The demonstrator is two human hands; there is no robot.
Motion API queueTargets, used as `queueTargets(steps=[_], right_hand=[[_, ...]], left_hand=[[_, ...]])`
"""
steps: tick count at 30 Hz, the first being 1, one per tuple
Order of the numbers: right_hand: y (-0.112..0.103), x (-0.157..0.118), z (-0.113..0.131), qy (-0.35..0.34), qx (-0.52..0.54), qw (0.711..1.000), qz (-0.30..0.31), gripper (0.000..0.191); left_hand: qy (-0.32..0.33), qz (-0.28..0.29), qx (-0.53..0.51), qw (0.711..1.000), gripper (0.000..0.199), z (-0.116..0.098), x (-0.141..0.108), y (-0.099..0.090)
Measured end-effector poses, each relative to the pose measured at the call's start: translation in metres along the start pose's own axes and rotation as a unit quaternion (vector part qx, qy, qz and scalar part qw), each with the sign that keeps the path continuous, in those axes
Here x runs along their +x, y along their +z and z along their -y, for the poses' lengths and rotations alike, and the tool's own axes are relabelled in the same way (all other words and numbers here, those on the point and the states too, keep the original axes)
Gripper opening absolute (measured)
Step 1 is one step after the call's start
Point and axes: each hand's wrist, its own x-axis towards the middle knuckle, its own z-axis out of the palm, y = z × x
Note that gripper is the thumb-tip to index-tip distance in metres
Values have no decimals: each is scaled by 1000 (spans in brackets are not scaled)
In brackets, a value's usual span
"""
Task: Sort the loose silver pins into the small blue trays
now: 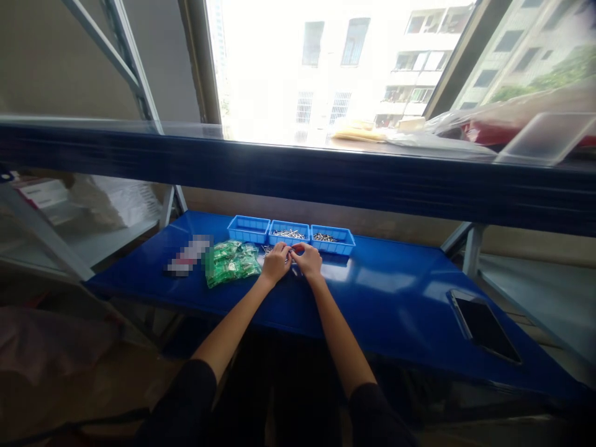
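My left hand [276, 264] and my right hand [308, 259] meet fingertip to fingertip over the blue table. Both have their fingers pinched together; whatever is between them is too small to make out. Under and beside the left hand lie some loose thin metal pieces [267, 249], like screws or nails. Just behind the hands stands a middle blue bin [289, 239] with a heap of silvery metal pieces. The right blue bin [342, 247] holds darker metal pieces. The left blue bin [249, 236] shows a bare inside. Green plastic bags [233, 264] lie left of my left hand.
At the table's right end lies a tablet or large phone [485, 324]. A blurred-out item [189, 254] rests at the left. A dark blue shelf beam [298, 171] crosses above the table, with plastic-wrapped goods [526, 133] upon it. Metal shelf legs [474, 248] rise behind the table.
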Motion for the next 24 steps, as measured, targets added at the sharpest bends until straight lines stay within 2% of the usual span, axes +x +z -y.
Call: queueTargets(steps=[6,19,24], right_hand=[[4,3,-3,1,64,997,-34,25],[12,10,-15,-38,98,994,-39,27],[13,13,-22,-32,138,988,-55,30]], left_hand=[[-38,-12,13,999,16,4,1,0],[-25,14,90,996,14,5,3,8],[-6,-8,89,996,15,1,0,4]])
